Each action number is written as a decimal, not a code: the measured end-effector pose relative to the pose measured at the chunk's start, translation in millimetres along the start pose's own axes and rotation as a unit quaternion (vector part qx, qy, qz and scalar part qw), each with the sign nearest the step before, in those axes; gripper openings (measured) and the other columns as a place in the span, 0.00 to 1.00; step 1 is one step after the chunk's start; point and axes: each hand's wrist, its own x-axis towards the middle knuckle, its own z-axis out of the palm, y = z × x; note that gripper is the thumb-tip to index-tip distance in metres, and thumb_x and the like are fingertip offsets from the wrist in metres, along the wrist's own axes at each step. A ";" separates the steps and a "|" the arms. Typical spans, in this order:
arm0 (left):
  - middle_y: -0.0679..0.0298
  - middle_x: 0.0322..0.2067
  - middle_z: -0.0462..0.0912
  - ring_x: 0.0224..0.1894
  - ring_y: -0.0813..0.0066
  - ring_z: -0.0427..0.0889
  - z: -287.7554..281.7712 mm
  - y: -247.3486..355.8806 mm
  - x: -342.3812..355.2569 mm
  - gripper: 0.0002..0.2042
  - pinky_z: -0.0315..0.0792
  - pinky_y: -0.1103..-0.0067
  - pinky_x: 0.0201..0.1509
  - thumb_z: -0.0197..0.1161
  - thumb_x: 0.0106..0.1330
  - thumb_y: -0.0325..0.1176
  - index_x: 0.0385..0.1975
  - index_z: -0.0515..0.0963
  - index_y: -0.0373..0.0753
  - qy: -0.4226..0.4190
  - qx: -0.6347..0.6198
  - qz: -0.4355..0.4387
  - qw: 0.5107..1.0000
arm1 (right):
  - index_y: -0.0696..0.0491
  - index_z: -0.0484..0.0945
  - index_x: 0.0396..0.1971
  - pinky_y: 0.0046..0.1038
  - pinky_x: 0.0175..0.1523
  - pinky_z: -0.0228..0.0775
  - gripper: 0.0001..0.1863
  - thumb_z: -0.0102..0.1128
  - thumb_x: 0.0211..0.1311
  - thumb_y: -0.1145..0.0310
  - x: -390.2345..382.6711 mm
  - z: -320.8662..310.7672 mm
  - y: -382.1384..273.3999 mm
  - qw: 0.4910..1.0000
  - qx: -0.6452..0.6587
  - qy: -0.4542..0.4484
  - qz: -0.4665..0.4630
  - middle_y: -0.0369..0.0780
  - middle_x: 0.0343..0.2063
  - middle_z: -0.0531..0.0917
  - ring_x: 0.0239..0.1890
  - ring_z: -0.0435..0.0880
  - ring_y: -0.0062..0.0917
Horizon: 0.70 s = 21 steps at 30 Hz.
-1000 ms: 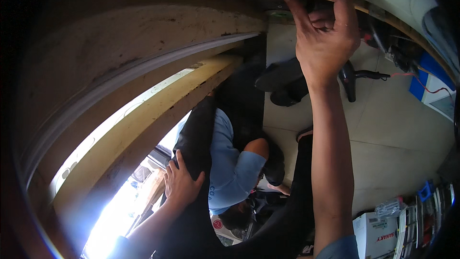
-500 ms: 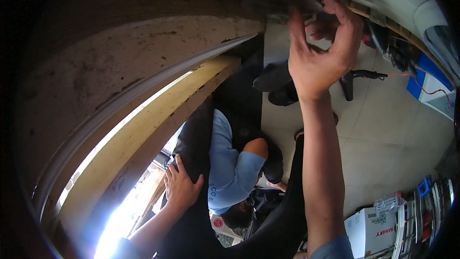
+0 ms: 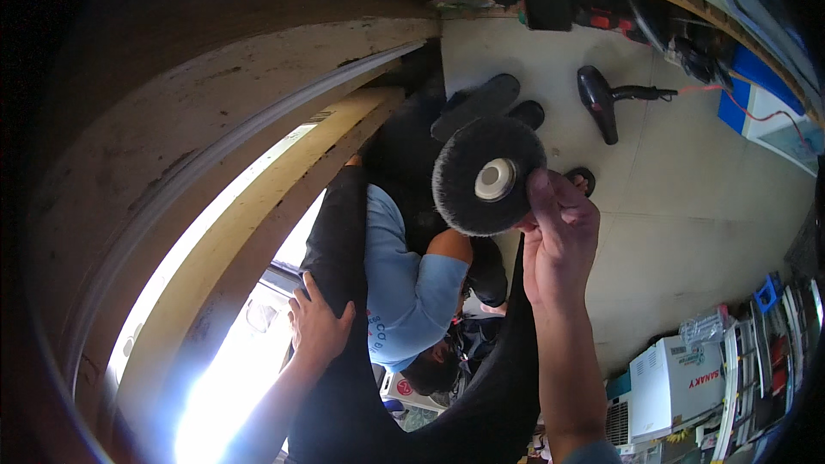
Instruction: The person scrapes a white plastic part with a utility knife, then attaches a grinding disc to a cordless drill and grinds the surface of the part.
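Observation:
My right hand (image 3: 563,241) holds a round dark disc (image 3: 460,198) by its right edge. The disc has a fuzzy, greyish rim and a raised cream hub (image 3: 496,180) in its middle; its exact kind is not clear. Thumb and fingers pinch it, with the fingertips behind it hidden. My left hand (image 3: 320,326) rests against my black trouser leg (image 3: 337,236), fingers apart and nothing in it. Below, between my legs, a person in a light blue shirt (image 3: 408,279) is bent over.
To my left run a yellowish wooden beam (image 3: 258,215) and a bright gap. A black hair dryer (image 3: 604,103) and dark slippers (image 3: 477,107) lie on the tiled floor (image 3: 679,189). At lower right stand a white carton (image 3: 675,387) and several stacked strips (image 3: 760,352).
My right hand has come down from the dark area overhead and now holds the round disc. My left hand has stayed on my leg. The hair dryer is fully uncovered.

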 end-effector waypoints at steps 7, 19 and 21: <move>0.32 0.64 0.62 0.67 0.33 0.65 3.8 -3.4 4.9 0.49 0.63 0.49 0.70 0.67 0.68 0.50 0.77 0.42 0.31 -0.004 0.003 -0.004 1.000 | 0.63 0.81 0.50 0.30 0.54 0.82 0.13 0.62 0.74 0.70 -8.9 -3.6 -14.4 0.990 -0.108 0.053 -0.070 0.42 0.43 0.88 0.42 0.89 0.27; 0.48 0.72 0.61 0.76 0.52 0.61 -16.5 78.4 16.9 0.39 0.60 0.54 0.77 0.68 0.71 0.41 0.75 0.54 0.37 -0.111 -0.595 0.397 0.690 | 0.58 0.84 0.48 0.35 0.43 0.83 0.12 0.65 0.69 0.69 -9.6 -20.5 50.3 0.893 -0.376 -0.244 -0.041 0.49 0.37 0.89 0.35 0.92 0.36; 0.52 0.66 0.70 0.70 0.56 0.70 -7.7 90.6 24.0 0.33 0.68 0.58 0.72 0.67 0.72 0.34 0.72 0.59 0.36 -0.168 -0.676 0.272 0.664 | 0.59 0.83 0.49 0.35 0.43 0.83 0.13 0.62 0.71 0.67 0.6 -19.9 54.3 0.890 -0.365 -0.274 0.020 0.49 0.37 0.89 0.36 0.92 0.36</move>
